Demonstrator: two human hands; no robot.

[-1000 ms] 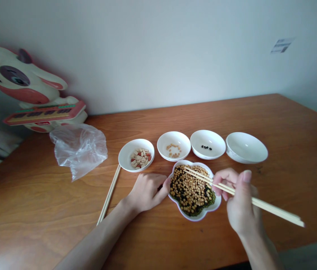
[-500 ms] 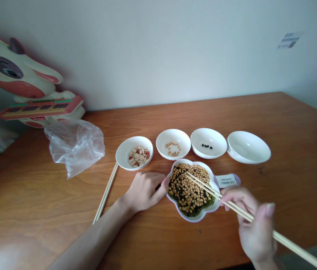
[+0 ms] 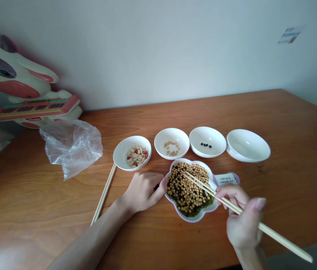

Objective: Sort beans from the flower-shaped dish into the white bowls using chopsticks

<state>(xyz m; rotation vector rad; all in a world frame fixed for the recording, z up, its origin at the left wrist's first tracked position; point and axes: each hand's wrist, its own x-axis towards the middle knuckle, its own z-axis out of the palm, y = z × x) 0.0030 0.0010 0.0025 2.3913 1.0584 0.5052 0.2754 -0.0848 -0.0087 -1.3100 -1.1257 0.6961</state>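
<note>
A flower-shaped white bowl (image 3: 175,208) of mixed yellow, black and green beans sits at the table's near middle. My left hand (image 3: 143,190) rests curled against its left rim, thumb touching the edge. My right hand (image 3: 242,221) grips a pair of wooden chopsticks (image 3: 271,231), whose tips lie over the beans near the bowl's upper part. Behind the bowl stand four small white dishes in a row: one with peanuts (image 3: 132,153), one with a few yellow beans (image 3: 171,144), one with three black beans (image 3: 207,141), and an empty one (image 3: 247,146).
A second pair of chopsticks (image 3: 103,195) lies left of my left hand. A crumpled clear plastic bag (image 3: 70,145) sits at the left, with a cartoon cow toy (image 3: 20,90) behind it against the wall. A small labelled tag (image 3: 226,178) lies right of the bean bowl.
My right hand drew back toward me and lowered, then rose slightly; the chopstick tips stay over the beans. The left hand has kept its place at the bowl's rim.
</note>
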